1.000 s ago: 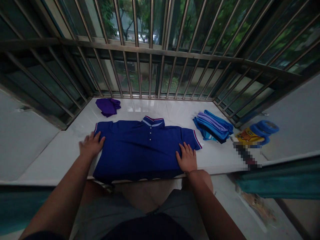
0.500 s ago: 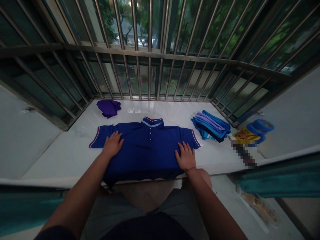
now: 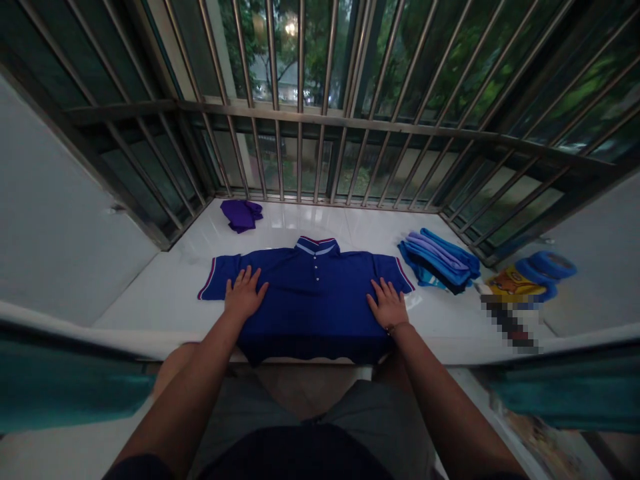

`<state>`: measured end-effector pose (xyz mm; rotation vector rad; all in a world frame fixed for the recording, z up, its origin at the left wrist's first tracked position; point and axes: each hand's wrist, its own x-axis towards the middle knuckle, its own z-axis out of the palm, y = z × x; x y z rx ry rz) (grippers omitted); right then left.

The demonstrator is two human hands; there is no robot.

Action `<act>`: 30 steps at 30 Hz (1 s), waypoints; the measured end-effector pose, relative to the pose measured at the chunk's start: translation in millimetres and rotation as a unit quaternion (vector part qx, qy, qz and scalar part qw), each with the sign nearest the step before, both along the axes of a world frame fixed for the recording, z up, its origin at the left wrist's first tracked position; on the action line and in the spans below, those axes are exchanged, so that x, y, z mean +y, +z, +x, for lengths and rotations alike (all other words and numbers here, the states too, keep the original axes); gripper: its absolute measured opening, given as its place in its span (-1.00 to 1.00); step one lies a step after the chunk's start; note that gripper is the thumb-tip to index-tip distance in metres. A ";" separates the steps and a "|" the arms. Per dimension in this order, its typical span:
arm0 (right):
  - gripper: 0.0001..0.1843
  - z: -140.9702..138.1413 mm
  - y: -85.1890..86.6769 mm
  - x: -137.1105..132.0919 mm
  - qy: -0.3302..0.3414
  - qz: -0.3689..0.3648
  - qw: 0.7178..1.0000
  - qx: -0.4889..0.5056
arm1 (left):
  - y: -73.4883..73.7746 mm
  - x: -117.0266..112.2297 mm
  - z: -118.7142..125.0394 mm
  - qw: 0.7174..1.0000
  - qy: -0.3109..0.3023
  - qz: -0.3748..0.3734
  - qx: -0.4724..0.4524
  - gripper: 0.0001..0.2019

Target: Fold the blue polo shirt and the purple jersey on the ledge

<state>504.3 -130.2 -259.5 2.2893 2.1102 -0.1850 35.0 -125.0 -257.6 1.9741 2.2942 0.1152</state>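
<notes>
Purple cloth (image 3: 242, 215): lying crumpled at the sill's far left.
Left hand (image 3: 244, 295): pressing flat, fingers spread, on the polo.
Polo shirt (image 3: 311, 293): lying spread on the glossy white sill (image 3: 165, 300), dark blue knit, striped collar; no readable writing.
Right hand (image 3: 388, 305): pressing flat, fingers spread.
Folded stack (image 3: 439, 258): resting right, blue and lilac fabric.

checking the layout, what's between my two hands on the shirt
In the head view, only the blue polo shirt and its button placket lie between the left hand and right hand.

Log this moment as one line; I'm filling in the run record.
left hand: flat on blue polo shirt | right hand: flat on shirt | shirt: spread on white sill | folded stack: right
</notes>
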 end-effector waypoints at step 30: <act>-0.32 -11.1 -6.3 -28.5 -0.030 0.073 0.996 0.035 | 0.1 45.1 -30.3 1.000 0.005 0.013 -0.005 -0.23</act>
